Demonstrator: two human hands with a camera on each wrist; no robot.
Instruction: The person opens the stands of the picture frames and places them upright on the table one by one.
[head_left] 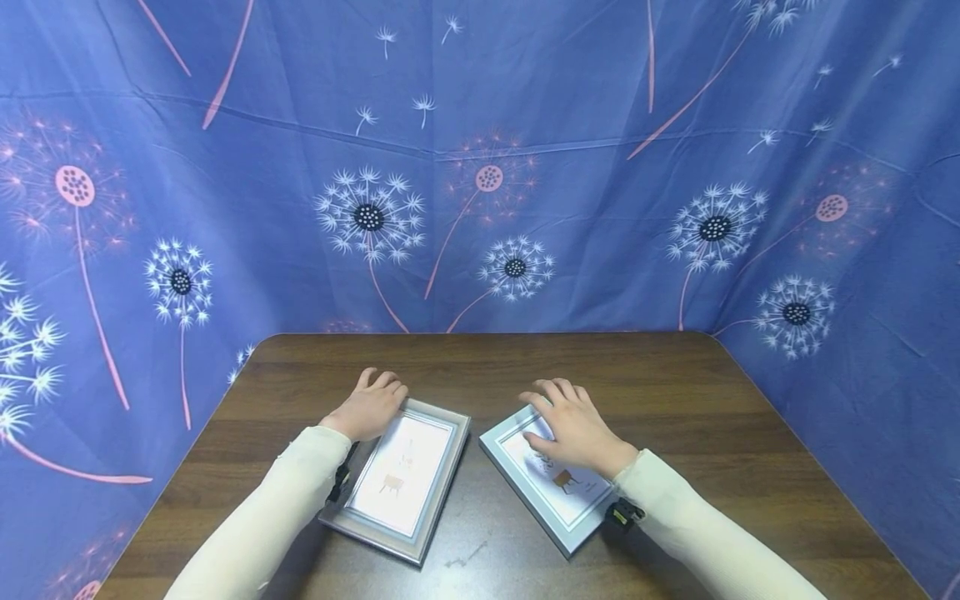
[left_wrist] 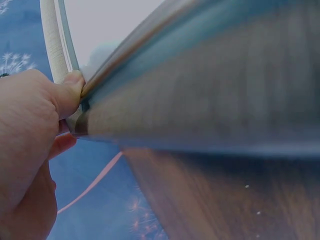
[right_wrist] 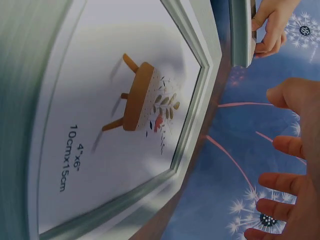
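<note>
At the table (head_left: 465,367), the left hand (head_left: 370,408) pinches a gray frame (head_left: 401,479) — the right hand (head_left: 573,425), fingers spread, hovers above a pale frame (head_left: 551,492).

Place: screened-off booth, room type unclear | dandelion-print curtain (head_left: 600,208) | wood-grain table (head_left: 690,417)

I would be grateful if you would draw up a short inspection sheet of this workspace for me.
Surface: brown wood-grain table, with glare near its front.
Job's things: left picture frame, greyish, and right picture frame, pale blue-green; the right one's insert shows a brown chair and printed sizes.
Clutter: nothing seen.
Left hand: pinches a far corner of the left picture frame, thumb on the front.
Right hand: over the right picture frame, fingers spread and apart from it.
Cables: nothing seen.
Surroundings: blue cloth with dandelion print behind and at both sides; small dark device at the right wrist.
</note>
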